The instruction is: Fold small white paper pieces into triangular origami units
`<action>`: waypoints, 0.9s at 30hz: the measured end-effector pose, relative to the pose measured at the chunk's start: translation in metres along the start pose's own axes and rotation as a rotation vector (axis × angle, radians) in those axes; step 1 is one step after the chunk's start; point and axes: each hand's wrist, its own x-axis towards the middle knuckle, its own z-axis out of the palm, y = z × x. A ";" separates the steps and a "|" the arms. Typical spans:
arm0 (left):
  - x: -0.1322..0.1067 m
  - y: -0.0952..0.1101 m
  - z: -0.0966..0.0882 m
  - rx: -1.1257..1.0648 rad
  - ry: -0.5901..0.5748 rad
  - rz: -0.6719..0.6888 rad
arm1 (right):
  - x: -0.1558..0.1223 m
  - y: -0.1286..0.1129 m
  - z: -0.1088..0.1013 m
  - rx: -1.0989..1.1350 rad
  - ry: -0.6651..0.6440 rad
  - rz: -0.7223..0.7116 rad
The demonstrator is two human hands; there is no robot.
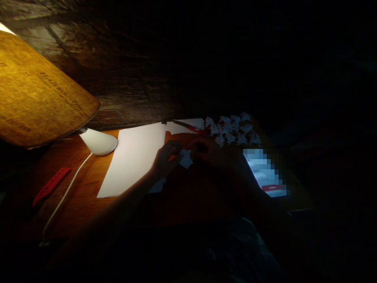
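Note:
Both my hands meet over the wooden table (pixel 88 184) in dim lamp light. My left hand (pixel 165 156) and my right hand (pixel 207 151) pinch a small white piece of paper (pixel 186 158) between them from either side. A large white sheet (pixel 134 159) lies just left of my left hand. A heap of several small folded white paper pieces (pixel 234 129) sits behind my right hand.
A lamp with a printed yellow shade (pixel 38 98), a white base (pixel 98 141) and a white cord stands at the left. A red ruler (pixel 51 185) lies near the left edge. A red-handled tool (pixel 190 127) rests on paper at the back. A lit phone (pixel 266 175) lies at right.

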 end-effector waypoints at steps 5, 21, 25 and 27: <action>0.001 -0.002 -0.001 -0.002 0.017 0.044 | -0.001 -0.003 0.001 -0.109 0.027 -0.019; 0.003 -0.001 -0.006 0.396 -0.082 0.325 | -0.004 0.001 0.002 -0.513 0.101 -0.052; 0.001 0.001 -0.008 0.488 -0.255 0.367 | -0.004 0.002 0.004 -0.603 0.115 -0.082; 0.001 0.000 -0.008 0.535 -0.298 0.361 | -0.004 0.002 0.005 -0.612 0.117 -0.104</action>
